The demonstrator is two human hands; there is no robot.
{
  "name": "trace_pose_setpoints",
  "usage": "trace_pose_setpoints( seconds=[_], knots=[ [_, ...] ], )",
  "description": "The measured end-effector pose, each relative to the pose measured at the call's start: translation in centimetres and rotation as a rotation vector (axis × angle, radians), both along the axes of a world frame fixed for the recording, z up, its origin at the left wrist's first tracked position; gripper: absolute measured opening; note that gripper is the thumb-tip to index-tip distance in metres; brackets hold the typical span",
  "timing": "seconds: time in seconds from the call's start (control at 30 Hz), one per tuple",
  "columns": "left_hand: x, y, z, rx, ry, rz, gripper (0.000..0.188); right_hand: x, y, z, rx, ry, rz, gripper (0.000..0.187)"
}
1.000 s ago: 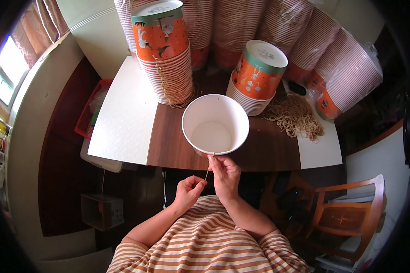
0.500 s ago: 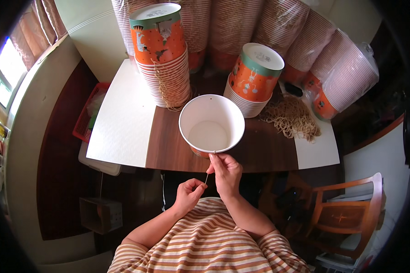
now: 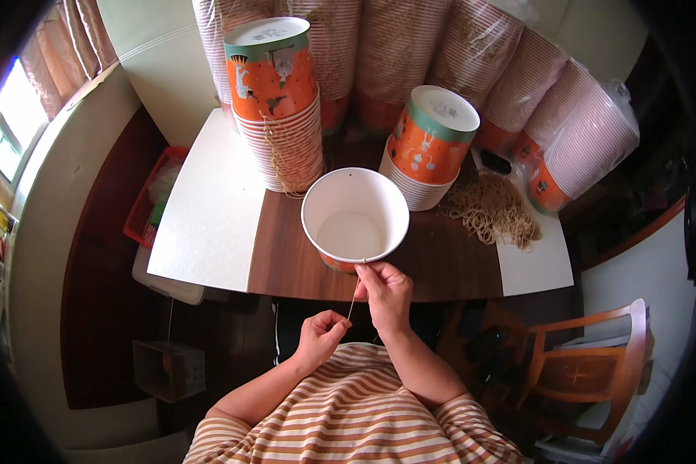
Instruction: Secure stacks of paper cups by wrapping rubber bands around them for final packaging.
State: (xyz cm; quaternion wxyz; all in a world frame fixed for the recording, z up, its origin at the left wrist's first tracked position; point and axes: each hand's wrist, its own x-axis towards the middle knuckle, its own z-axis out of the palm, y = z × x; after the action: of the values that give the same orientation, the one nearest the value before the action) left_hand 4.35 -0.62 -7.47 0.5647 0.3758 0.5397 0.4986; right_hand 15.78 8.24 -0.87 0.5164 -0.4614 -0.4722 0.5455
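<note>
A white paper cup (image 3: 355,219) stands open at the near edge of the table (image 3: 286,259). The right hand (image 3: 384,290) touches its near rim, fingers pinched on the top of a thin string (image 3: 352,303). The left hand (image 3: 319,335), below the table edge, pinches the string's lower end. Behind the cup stand two stacks of orange cups (image 3: 280,108); loose strings (image 3: 493,209) lie to its right.

Left hand (image 3: 319,334) dropped slightly lower and closer to the body, drawing the thin string (image 3: 353,300) taut from the near rim of the white paper bucket (image 3: 354,218). Right hand (image 3: 385,291) pinch shifted barely; bucket nudged slightly.
</note>
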Motion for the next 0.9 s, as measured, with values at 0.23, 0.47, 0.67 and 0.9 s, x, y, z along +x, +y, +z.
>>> trace_pose_setpoints(
  seconds=[0.23,0.47,0.67,0.9],
  knots=[
    [0.2,-0.2,-0.7,0.011,0.002,-0.023,0.012,0.1,0.2,-0.3,-0.005,0.033,0.01,0.02],
    [-1.3,-2.1,-1.8,-0.16,-0.099,-0.277,0.028,2.6,2.0,-0.4,0.081,-0.011,-0.135,0.015],
    [-5.0,-4.2,-2.8,-0.196,0.007,-0.272,0.025,7.2,3.3,-0.8,0.374,-0.321,-0.428,0.022],
    [-5.1,-2.2,2.7,-0.119,-0.022,-0.501,0.023,2.9,-3.6,2.7,0.921,-0.519,0.446,0.047]
  ],
)
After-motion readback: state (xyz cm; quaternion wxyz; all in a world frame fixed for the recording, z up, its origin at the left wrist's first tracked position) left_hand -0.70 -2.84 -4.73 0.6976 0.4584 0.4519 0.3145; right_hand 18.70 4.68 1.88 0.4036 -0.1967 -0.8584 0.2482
